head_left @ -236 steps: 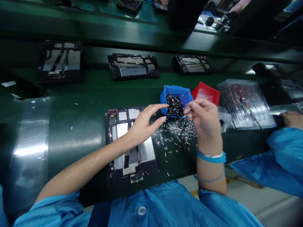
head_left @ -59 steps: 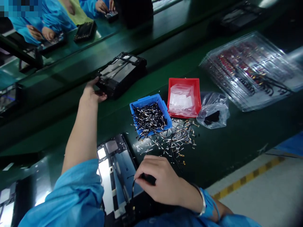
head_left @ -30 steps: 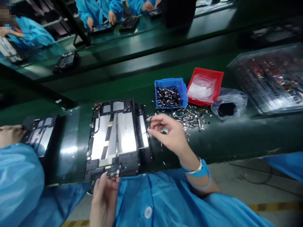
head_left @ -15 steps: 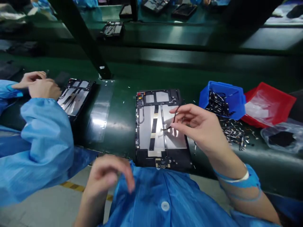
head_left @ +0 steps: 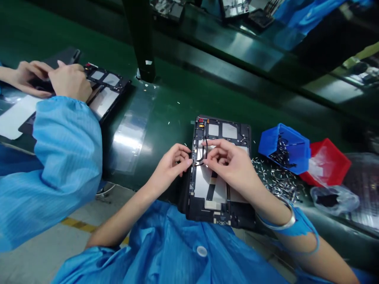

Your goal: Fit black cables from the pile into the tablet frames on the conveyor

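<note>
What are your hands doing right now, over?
Left hand and right hand both pinching thin black cable over opened tablet. Blue bin off right. Co-worker's hands at next tablet, apart.

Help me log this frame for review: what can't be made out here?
Head view only:
- Where the thin black cable ends: hidden under the right hand and left hand.
- Parts in the blue bin: too small.
- Contents of the clear bag: blurred.
- Co-worker's tablet: partly covered by that person's hands.
</note>
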The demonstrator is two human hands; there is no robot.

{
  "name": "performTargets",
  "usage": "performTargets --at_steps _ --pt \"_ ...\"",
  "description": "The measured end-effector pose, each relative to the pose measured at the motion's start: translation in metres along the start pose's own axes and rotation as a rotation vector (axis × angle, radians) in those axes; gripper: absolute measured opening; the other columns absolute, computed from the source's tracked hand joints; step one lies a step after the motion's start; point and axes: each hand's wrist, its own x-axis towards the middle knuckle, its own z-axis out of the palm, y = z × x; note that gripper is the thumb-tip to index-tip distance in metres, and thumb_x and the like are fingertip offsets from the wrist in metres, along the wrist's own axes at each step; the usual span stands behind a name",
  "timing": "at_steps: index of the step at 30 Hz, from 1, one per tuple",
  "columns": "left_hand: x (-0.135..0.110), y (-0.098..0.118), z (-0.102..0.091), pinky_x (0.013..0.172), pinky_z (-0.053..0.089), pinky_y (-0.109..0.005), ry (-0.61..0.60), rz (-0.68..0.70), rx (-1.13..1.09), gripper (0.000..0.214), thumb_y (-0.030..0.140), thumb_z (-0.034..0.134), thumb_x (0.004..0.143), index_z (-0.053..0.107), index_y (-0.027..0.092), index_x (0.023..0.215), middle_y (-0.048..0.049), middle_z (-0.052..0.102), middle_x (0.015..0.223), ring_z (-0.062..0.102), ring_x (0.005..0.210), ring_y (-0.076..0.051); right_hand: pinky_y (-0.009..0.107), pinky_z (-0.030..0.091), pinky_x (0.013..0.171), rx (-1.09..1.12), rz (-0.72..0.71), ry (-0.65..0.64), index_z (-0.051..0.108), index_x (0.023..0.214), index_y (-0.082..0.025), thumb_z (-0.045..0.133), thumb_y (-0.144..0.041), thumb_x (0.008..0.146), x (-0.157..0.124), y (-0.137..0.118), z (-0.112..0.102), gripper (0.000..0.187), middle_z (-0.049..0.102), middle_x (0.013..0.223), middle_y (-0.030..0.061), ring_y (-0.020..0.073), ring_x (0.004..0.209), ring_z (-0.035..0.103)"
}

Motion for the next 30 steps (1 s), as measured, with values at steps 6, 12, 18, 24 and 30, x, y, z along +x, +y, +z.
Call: performTargets --at_steps 6,12,18,24,30 --pt "-0.001 0.002 0.001 0.059 0.037 -0.022 -0.010 -0.010 0.040 0.027 0.025 0.065 0.078 0.050 0.017 0.099 0.0017 0.051 0.079 0.049 0.073 -0.011 0.020 0.032 0.044 -0.132 -0.004 0.056 0.064 0.103 -0.017 0.061 -0.015 0.072 -0.002 -0.003 0.005 0.032 0.057 0.062 -0.0056 0.0061 0.049 0.043" --pt "0.000 0.001 0.007 0.066 0.036 -0.026 0.027 -0.013 0.052 0.024 0.022 0.060 0.079 0.048 0.018 0.099 0.0026 0.048 0.079 0.047 0.073 -0.011 0.020 0.036 0.047 -0.230 -0.069 0.065 0.063 0.106 -0.018 0.059 -0.012 0.074 -0.003 -0.001 0.007 0.033 0.056 0.062 -0.0067 0.0058 0.049 0.045" --pt "0.001 0.006 0.014 0.064 0.035 -0.026 0.062 0.002 0.104 0.022 0.020 0.057 0.077 0.045 0.019 0.095 0.0042 0.043 0.074 0.044 0.068 -0.012 0.025 0.044 0.057 -0.549 -0.233 0.139 0.057 0.122 -0.019 0.057 -0.017 0.082 -0.011 -0.001 -0.005 0.040 0.065 0.074 -0.0022 0.0105 0.058 0.055" --pt "-0.002 0.005 0.017 0.069 0.037 -0.027 0.081 0.020 0.125 0.020 0.022 0.056 0.081 0.046 0.018 0.098 0.0029 0.044 0.076 0.045 0.073 -0.013 0.028 0.042 0.060 -1.069 -0.682 0.164 0.060 0.120 -0.013 0.057 -0.014 0.087 -0.034 0.007 -0.018 0.033 0.066 0.079 0.0050 0.0161 0.073 0.056" --pt "-0.003 0.003 0.019 0.067 0.037 -0.026 0.126 0.007 0.165 0.025 0.022 0.061 0.080 0.046 0.018 0.098 0.0041 0.043 0.075 0.044 0.070 -0.011 0.028 0.036 0.054 -1.189 -0.819 -0.007 0.062 0.118 -0.010 0.057 -0.008 0.086 -0.035 0.018 -0.019 0.032 0.057 0.070 0.0033 0.0160 0.069 0.047"
